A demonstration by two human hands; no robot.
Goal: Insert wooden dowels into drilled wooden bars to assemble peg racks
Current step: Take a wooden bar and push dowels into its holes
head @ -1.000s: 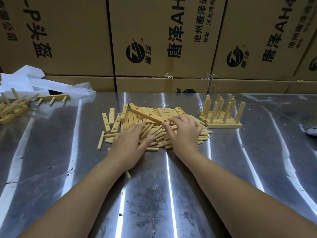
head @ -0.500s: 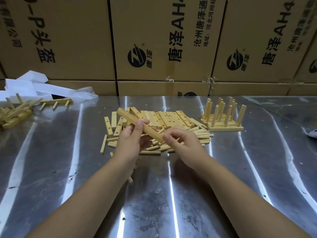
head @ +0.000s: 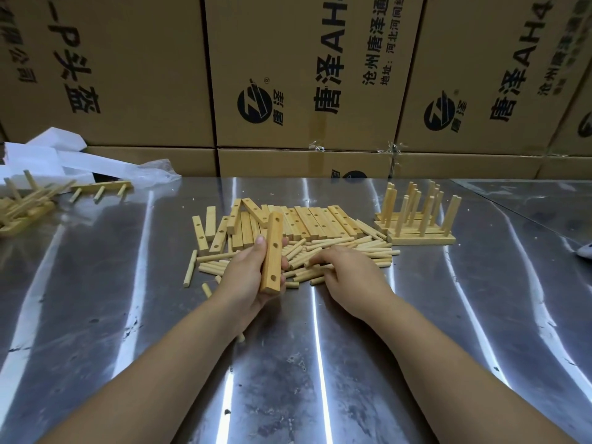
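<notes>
The person stands at a steel counter (head: 320,363). The left hand (head: 250,280) holds one drilled bar (head: 272,251) lifted off the surface. The bar stands nearly on end with its holes facing the person, the thumb (head: 261,246) pressed on its left edge and the fingers wrapped round behind it.

The right hand (head: 349,274) lies palm down just beside it, low on the heap of loose dowels (head: 355,248). Its fingers (head: 315,261) are bent into the sticks. From here I cannot tell whether they have pinched one or are only touching the heap.

Behind the dowels, a little farther off, more drilled bars (head: 314,219) lie side by side in a rough row, and a few are scattered at its left end. To the right of that row stand finished racks (head: 419,230), stacked with their pegs pointing up.

At the far left of the counter another jumble of assembled racks (head: 22,206) lies on its side, and a single three-peg rack (head: 102,189) lies just to its right. Crumpled white plastic (head: 48,155) sits behind them. Something small and white (head: 584,251) shows at the right edge. Printed cardboard boxes (head: 304,75) are stacked like a wall along the far side.
</notes>
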